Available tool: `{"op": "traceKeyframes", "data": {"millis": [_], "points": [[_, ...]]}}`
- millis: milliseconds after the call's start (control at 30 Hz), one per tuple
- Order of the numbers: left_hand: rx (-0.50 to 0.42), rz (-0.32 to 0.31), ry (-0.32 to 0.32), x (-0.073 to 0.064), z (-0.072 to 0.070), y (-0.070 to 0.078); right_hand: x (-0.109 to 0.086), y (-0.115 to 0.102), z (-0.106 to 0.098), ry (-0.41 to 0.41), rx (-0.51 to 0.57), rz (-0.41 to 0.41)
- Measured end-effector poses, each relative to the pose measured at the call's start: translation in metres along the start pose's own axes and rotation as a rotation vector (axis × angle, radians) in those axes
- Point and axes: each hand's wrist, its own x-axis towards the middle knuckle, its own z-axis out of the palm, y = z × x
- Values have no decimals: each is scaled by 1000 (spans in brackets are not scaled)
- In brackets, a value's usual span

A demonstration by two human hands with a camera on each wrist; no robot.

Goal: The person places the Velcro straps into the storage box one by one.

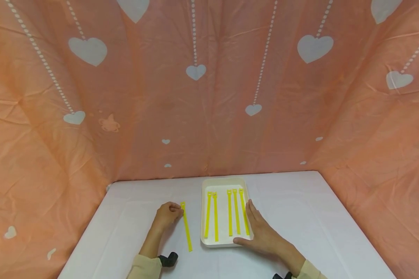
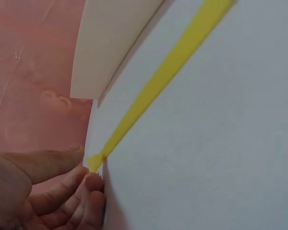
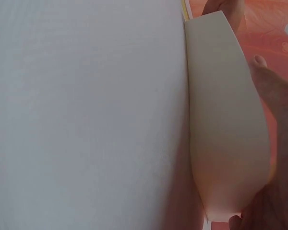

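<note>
My left hand [image 1: 168, 214] pinches the slotted head of a yellow cable strap [image 1: 186, 232] between thumb and fingertips. This strap slants down toward the near side, left of a white tray [image 1: 226, 244]. In the left wrist view the strap [image 2: 163, 76] stretches away from the fingertips across the white surface. My right hand [image 1: 263, 232] rests against the tray's right side with fingers extended, its thumb at the near rim. Inside the tray, two yellow straps [image 1: 215, 217] lie at the left and three more straps [image 1: 236, 213] at the right, slotted heads at the far end.
A white cloth-covered table [image 1: 293, 205] carries everything. Peach curtains [image 1: 223, 128] with white hearts enclose its back and sides. Black wrist mounts [image 1: 169, 259] show near both cuffs. In the right wrist view the tray's outer wall [image 3: 225, 115] stands beside the tabletop.
</note>
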Motion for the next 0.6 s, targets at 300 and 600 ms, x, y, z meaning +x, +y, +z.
{"op": "traceKeyframes", "data": {"millis": [300,600], "points": [[55,16,7,-1,6,-2,0,0,1,2,-2,2],[92,38,-3,1,15,-2,0,1,1,5,-5,-8]]}}
